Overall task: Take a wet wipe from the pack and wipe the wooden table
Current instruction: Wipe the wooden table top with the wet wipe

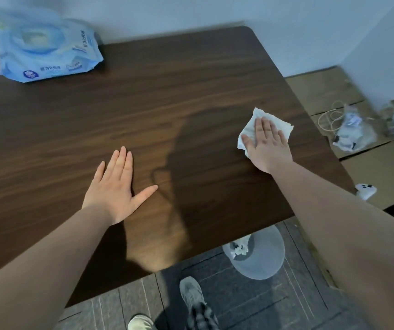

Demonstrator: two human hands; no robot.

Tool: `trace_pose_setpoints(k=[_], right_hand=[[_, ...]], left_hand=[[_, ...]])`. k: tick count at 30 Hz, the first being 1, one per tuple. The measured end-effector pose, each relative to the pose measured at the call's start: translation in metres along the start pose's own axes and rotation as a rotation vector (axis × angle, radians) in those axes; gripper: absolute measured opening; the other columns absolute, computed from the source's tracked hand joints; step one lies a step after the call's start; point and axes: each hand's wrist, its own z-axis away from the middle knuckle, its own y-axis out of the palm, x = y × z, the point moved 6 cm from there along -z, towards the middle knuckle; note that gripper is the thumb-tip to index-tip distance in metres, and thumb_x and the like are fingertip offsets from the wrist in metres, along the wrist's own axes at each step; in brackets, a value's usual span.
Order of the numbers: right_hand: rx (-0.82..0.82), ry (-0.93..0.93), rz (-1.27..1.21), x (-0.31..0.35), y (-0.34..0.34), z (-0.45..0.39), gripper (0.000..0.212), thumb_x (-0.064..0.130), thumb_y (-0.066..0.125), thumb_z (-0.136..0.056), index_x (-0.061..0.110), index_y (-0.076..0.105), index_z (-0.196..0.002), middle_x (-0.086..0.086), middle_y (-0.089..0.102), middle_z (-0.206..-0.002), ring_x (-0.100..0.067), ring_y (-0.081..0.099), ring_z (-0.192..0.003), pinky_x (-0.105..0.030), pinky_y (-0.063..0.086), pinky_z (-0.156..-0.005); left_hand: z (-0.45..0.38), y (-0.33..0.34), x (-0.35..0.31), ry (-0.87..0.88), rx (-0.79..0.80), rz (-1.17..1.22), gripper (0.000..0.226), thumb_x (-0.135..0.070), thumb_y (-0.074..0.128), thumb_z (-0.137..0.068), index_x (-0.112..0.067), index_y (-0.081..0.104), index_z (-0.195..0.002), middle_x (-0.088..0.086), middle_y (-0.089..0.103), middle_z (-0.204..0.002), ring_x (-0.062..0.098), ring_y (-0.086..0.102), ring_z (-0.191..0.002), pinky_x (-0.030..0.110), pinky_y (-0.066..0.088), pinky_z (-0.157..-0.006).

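Note:
A dark wooden table (pixel 143 96) fills most of the head view. A blue pack of wet wipes (pixel 46 48) lies at its far left corner, lid up. My right hand (pixel 267 144) presses flat on a white wet wipe (pixel 279 123) near the table's right edge, fingers together on top of it. My left hand (pixel 117 186) rests palm down on the bare wood near the middle front, fingers spread, holding nothing.
A light wall runs behind the table. Cardboard boxes (pixel 329 91) with a plastic bag and cord (pixel 350 129) stand to the right. Below the front edge sits a pale bin (pixel 260 256) with crumpled tissue inside. My shoes (pixel 191 294) are on the dark tiled floor.

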Motion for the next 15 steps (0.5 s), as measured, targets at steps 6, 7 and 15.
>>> trace_pose_setpoints(k=[6, 7, 15], right_hand=[[0.02, 0.088, -0.051, -0.004, 0.002, 0.004, 0.069, 0.055, 0.009, -0.097, 0.016, -0.009, -0.151, -0.002, -0.01, -0.161, -0.016, -0.012, -0.147, -0.038, -0.007, -0.119], [0.027, 0.104, -0.063, -0.001, 0.004, 0.007, 0.069, 0.055, 0.009, -0.097, 0.016, -0.009, -0.151, -0.003, -0.011, -0.161, -0.016, -0.013, -0.147, -0.038, -0.007, -0.119], [0.037, 0.057, -0.025, 0.054, 0.017, 0.039, 0.068, 0.053, 0.009, -0.098, 0.014, -0.008, -0.151, -0.003, -0.011, -0.161, -0.018, -0.013, -0.147, -0.04, -0.007, -0.119]], left_hand=[[0.001, 0.001, -0.001, -0.023, 0.038, 0.001, 0.1, -0.079, 0.004, -0.076, -0.012, -0.018, -0.147, 0.002, -0.025, -0.155, 0.015, -0.02, -0.143, 0.038, -0.005, -0.118], [0.0, 0.001, -0.001, -0.026, 0.038, 0.01, 0.1, -0.079, 0.004, -0.077, -0.012, -0.018, -0.148, 0.002, -0.024, -0.156, 0.015, -0.02, -0.143, 0.038, -0.005, -0.118], [0.01, 0.002, 0.003, -0.006, 0.032, 0.145, 0.092, -0.075, 0.015, -0.084, -0.017, -0.012, -0.15, -0.004, -0.018, -0.158, 0.011, -0.016, -0.144, 0.035, -0.005, -0.117]])
